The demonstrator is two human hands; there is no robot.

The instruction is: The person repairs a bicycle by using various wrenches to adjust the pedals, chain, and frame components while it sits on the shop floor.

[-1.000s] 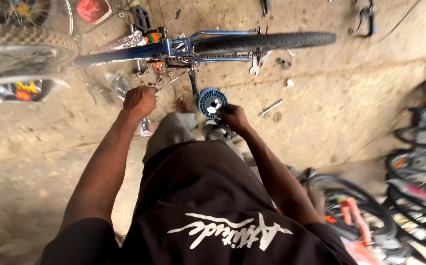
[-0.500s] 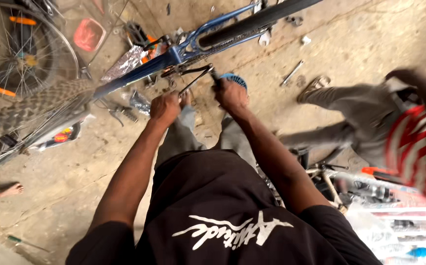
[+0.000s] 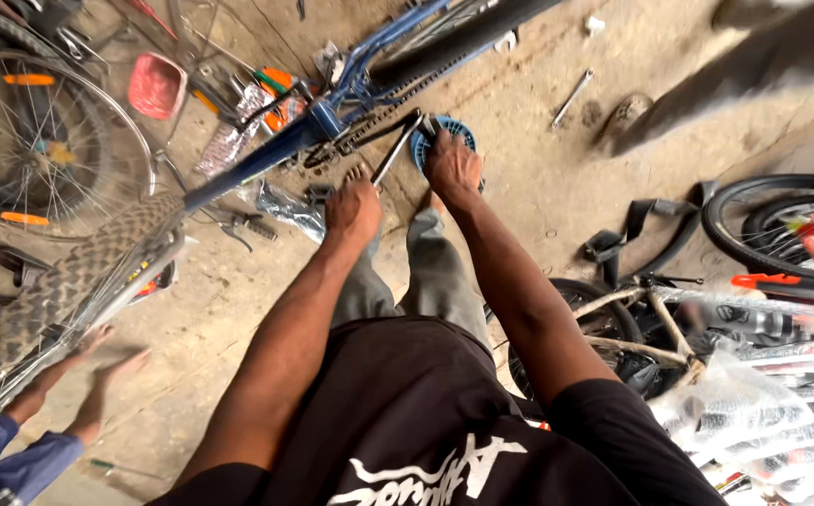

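At the blue bike frame (image 3: 276,150) — left hand (image 3: 354,208) now gripping crank arm (image 3: 393,150) | right hand (image 3: 452,169) still clasping blue disc (image 3: 425,142)

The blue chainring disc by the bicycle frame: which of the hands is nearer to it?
The right. The right hand rests on the blue chainring disc, partly covering it. The left hand is lower left of it, apart, by the crank arm.

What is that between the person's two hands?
In the head view, a slim metal crank arm runs between the left hand and the right hand, which rests on a blue chainring guard.
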